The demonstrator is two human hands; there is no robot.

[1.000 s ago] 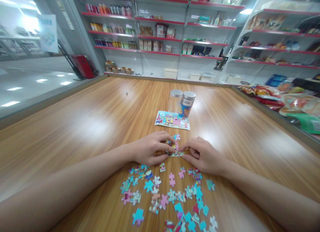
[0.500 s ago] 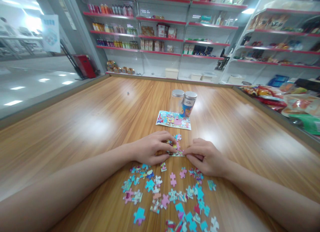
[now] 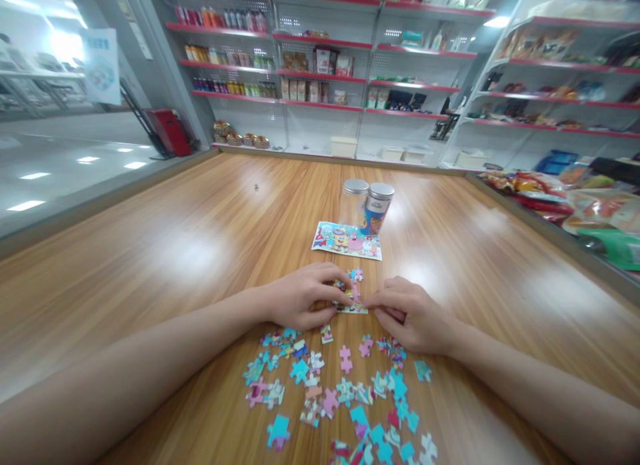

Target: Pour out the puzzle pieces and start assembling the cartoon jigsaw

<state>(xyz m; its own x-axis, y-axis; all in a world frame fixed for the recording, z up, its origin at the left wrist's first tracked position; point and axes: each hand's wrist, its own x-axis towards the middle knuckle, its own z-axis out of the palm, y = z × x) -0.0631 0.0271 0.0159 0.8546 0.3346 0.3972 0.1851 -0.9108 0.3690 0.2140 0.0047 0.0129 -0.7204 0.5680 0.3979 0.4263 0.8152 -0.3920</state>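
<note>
A small block of joined jigsaw puzzle pieces (image 3: pixel 356 295) lies flat on the wooden table, its left part hidden under my fingers. My left hand (image 3: pixel 313 295) holds this block down, curved over its left side with fingertips on top and thumb by the lower left edge. From the other side, my right hand (image 3: pixel 413 311) touches the block's right edge with its outstretched index finger; its thumb is a little apart and the other fingers are curled. Nearer to me lie many loose puzzle pieces (image 3: pixel 300 370), mostly blue, pink and white. One pink piece (image 3: pixel 345 359) lies just below the block.
Beyond my hands lies a cartoon picture sheet (image 3: pixel 345 240). A clear jar (image 3: pixel 354 205) and a blue printed can (image 3: pixel 378 208), both with silver lids, stand at its back edge. Packaged snacks (image 3: pixel 540 191) are at the right. Stocked shelves (image 3: pixel 320 75) stand behind the table.
My right index fingertip has shifted slightly left along the block's edge, and its thumb now stands a little farther from it. My left hand has barely moved.
</note>
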